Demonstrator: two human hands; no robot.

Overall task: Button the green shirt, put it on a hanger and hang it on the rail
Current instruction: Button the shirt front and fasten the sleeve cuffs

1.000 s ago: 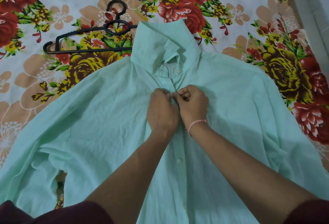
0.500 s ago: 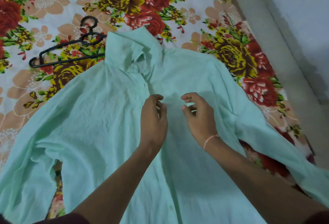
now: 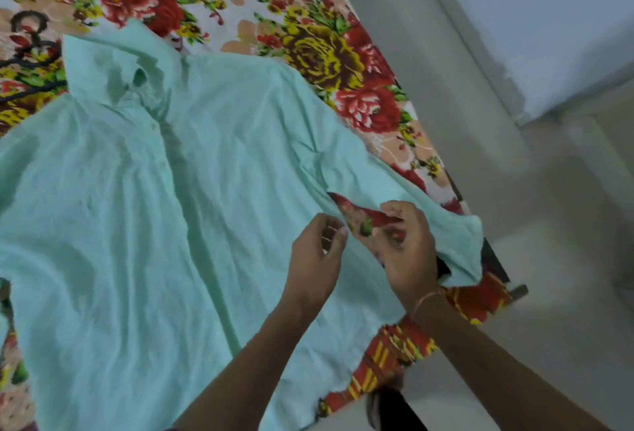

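Observation:
The pale green shirt (image 3: 144, 225) lies face up on the flowered bedsheet, collar at the upper left, its front placket running down the middle. One sleeve (image 3: 429, 211) stretches toward the bed's right edge. My left hand (image 3: 317, 259) hovers over the shirt's right side, fingers loosely curled with nothing in them. My right hand (image 3: 404, 249) is beside the sleeve near the armpit gap, fingers bent and apart, empty as far as the blur shows. The black hanger (image 3: 27, 50) lies on the bed at the far left, partly under the collar.
The flowered bedsheet (image 3: 326, 53) covers the bed, whose right edge (image 3: 456, 190) runs diagonally. Beyond it are a grey floor (image 3: 514, 190) and a pale wall (image 3: 531, 19). No rail is in view.
Both hands left the placket near the collar and moved right and down to the sleeve. The view swung right, showing the bed edge and floor.

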